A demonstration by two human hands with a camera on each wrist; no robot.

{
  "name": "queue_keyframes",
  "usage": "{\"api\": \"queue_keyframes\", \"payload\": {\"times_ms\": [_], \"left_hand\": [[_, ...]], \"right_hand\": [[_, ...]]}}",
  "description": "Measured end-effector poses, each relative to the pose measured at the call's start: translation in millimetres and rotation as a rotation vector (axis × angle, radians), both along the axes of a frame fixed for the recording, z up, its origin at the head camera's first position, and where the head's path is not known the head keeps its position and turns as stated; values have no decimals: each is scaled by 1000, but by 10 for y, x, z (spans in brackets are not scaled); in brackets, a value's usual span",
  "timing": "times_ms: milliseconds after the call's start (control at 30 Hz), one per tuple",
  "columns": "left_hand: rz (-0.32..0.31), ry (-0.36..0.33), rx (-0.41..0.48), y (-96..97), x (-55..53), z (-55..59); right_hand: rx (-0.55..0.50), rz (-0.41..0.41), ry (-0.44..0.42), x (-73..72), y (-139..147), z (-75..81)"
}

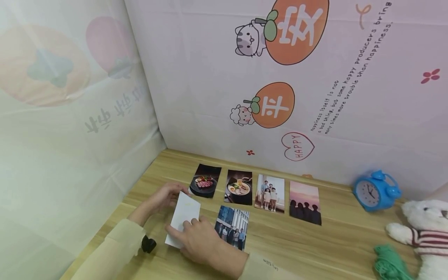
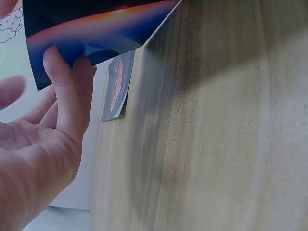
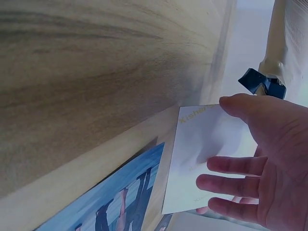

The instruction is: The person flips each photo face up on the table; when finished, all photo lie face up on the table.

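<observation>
My right hand (image 1: 201,239) holds a photo print (image 1: 188,212) tilted up off the table, its white back towards my head. Yellow lettering shows on that back in the right wrist view. The thumb is at one edge and several fingers lie over the back. My left hand (image 1: 168,196) is at the print's far left side. In the left wrist view its fingertips touch the glossy picture side (image 2: 96,29), which shows an orange glow over dark blue; its thumb looks apart from the print. A photo of people before tall buildings (image 1: 232,225) lies beside the right hand.
Along the back lie photos of steak (image 1: 204,181), noodle soup (image 1: 239,187), a family (image 1: 270,193) and silhouettes at sunset (image 1: 305,203). To the right are a blue alarm clock (image 1: 372,192), green yarn (image 1: 390,262) and a white teddy bear (image 1: 432,237). Printed cloth walls (image 1: 196,77) border the table.
</observation>
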State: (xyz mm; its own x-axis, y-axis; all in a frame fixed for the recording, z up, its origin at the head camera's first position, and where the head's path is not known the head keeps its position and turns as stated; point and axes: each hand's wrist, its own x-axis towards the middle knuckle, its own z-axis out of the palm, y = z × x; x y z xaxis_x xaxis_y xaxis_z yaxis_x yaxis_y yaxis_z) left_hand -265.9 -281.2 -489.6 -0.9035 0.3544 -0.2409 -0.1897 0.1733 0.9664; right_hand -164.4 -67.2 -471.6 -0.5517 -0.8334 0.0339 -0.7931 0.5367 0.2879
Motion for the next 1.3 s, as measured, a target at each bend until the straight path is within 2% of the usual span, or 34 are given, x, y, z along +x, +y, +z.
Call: {"api": "queue_keyframes", "payload": {"times_ms": [167, 267, 367, 500, 567, 667, 833, 967, 1133, 1300], "left_hand": [[-1, -33, 139, -25, 27, 28], [4, -27, 163, -42, 32, 31], [-3, 28, 147, -66, 26, 15], [-40, 151, 106, -92, 7, -20], [-55, 187, 74, -95, 4, -32], [-66, 206, -7, -89, 16, -28], [-56, 190, -111, -58, 27, -13], [-68, 211, -175, -28, 30, -1], [-140, 268, -275, 14, 54, -25], [-194, 301, -312, 56, 93, -75]], "right_hand": [[-50, 10, 44, -6, 25, -2], [-95, 18, 66, -24, 38, 16], [-148, 14, 93, -39, 50, 43], [-206, -18, 138, -55, 57, 75], [-218, -34, 155, -62, 57, 81], [-222, -55, 170, -67, 57, 89], [-251, -70, 169, -80, 64, 86], [-270, -33, 193, -98, 78, 66], [-278, 63, 206, -86, 106, 16], [-217, 63, 143, -43, 113, 0]]}}
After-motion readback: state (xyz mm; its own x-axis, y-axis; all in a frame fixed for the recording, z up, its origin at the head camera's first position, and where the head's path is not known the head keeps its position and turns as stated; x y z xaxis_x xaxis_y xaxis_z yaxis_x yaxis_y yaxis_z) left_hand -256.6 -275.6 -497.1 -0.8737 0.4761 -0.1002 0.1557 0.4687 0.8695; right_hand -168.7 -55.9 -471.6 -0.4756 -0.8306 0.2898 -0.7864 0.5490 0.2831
